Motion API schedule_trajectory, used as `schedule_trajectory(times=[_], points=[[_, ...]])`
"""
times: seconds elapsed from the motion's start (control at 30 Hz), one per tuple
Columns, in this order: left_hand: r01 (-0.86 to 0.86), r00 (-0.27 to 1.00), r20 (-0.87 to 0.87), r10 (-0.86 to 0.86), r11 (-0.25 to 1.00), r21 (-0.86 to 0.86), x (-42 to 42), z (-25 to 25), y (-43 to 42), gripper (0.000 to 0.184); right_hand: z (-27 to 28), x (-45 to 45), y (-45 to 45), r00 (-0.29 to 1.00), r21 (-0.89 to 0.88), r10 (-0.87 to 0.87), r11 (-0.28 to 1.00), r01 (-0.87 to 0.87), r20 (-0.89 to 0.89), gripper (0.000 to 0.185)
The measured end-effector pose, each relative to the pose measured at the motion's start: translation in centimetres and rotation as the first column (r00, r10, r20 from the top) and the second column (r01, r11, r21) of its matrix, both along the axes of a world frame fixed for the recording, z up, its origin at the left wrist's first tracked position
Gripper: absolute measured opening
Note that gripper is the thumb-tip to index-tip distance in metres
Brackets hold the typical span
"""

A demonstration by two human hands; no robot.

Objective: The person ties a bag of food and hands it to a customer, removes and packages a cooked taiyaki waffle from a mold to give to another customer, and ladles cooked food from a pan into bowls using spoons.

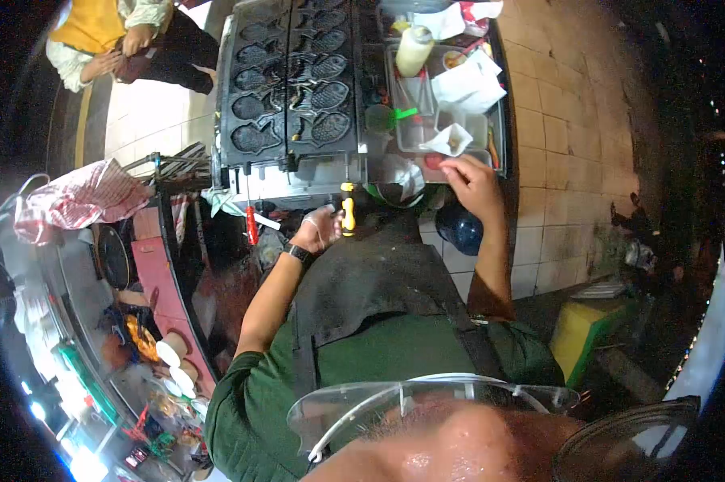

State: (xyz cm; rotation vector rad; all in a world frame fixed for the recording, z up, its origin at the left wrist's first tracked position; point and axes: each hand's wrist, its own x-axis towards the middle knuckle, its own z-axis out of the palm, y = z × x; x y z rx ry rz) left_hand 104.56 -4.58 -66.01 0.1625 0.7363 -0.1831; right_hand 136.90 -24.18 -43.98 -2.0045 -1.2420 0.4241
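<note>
Visor (436, 389) foremost, a yellow handle (348, 212) sits beside the left hand (322, 229).

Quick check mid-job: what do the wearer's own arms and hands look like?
The sleeves are short and dark green. A black, watch-like band circles the wrist of the left hand; the right hand shows no wristwear. No gloves are visible.
</note>
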Motion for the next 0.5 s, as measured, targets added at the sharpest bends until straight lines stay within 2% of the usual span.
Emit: schedule_trajectory(times=[0.03, 0.07, 0.1, 0.17, 0.2, 0.23, 0.3, 0.33, 0.37, 0.43, 0.47, 0.5], points=[[-0.025, 0.999, -0.026, 0.026, 0.999, 0.040, 0.3, 0.2, -0.3, 0.025, 0.4, 0.3, -0.3, 0.995, 0.081, -0.090, 0.993, 0.087, 0.036, 0.010], [-0.022, 0.999, -0.032, 0.024, 0.997, 0.067, 0.3, 0.5, -0.4, 0.023, 0.6, 0.8, -0.9, 0.984, 0.085, -0.155, 0.985, 0.148, 0.089, 0.010], [-0.022, 0.999, -0.042, 0.026, 0.995, 0.098, 0.2, 0.8, -0.4, 0.022, 1.3, 1.1, -1.4, 0.979, 0.090, -0.202, 0.976, 0.199, 0.018, 0.011], [0.024, 0.999, -0.043, -0.017, 0.986, 0.163, -0.6, -0.7, 0.0, 0.020, 2.4, 1.3, -1.7, 0.967, 0.158, -0.246, 0.959, 0.234, 0.059, 0.011], [0.036, 0.992, -0.129, -0.012, 0.982, 0.184, -1.1, -0.9, 0.4, 0.017, 2.2, 1.2, -2.0, 0.968, 0.142, -0.252, 0.958, 0.249, 0.007, 0.010], [0.009, 0.978, -0.202, 0.048, 0.962, 0.274, -2.1, -3.3, 0.5, 0.025, 1.8, 1.1, -2.1, 0.966, 0.127, -0.254, 0.958, 0.258, -0.048, 0.010], [-0.209, 0.929, -0.231, 0.289, 0.925, 0.317, -5.0, -6.2, 1.1, 0.030, -1.8, 1.1, -2.5, 0.952, -0.071, -0.151, 0.988, 0.137, -0.266, 0.012], [-0.351, 0.894, -0.189, 0.406, 0.898, 0.265, -6.5, -7.3, 1.7, 0.034, -3.4, 0.4, -2.2, 0.951, -0.216, -0.049, 0.976, -0.020, -0.307, 0.015], [-0.428, 0.818, -0.260, 0.513, 0.845, 0.321, -7.1, -6.0, 1.7, 0.034, -4.7, -0.2, -1.9, 0.934, -0.351, 0.043, 0.920, -0.175, -0.354, 0.017], [-0.706, 0.661, -0.168, 0.731, 0.682, 0.189, -7.5, -4.1, 2.2, 0.039, -7.7, -2.4, -0.9, 0.901, -0.467, 0.171, 0.808, -0.360, -0.398, 0.020], [-0.691, 0.613, -0.133, 0.779, 0.609, 0.389, -7.4, -3.1, 1.8, 0.042, -9.9, -3.4, -0.4, 0.869, -0.443, 0.219, 0.789, -0.425, -0.443, 0.020], [-0.694, 0.607, -0.134, 0.784, 0.604, 0.393, -7.9, -3.3, 1.8, 0.042, -11.8, -4.6, 0.2, 0.832, -0.415, 0.265, 0.768, -0.488, -0.488, 0.020]])
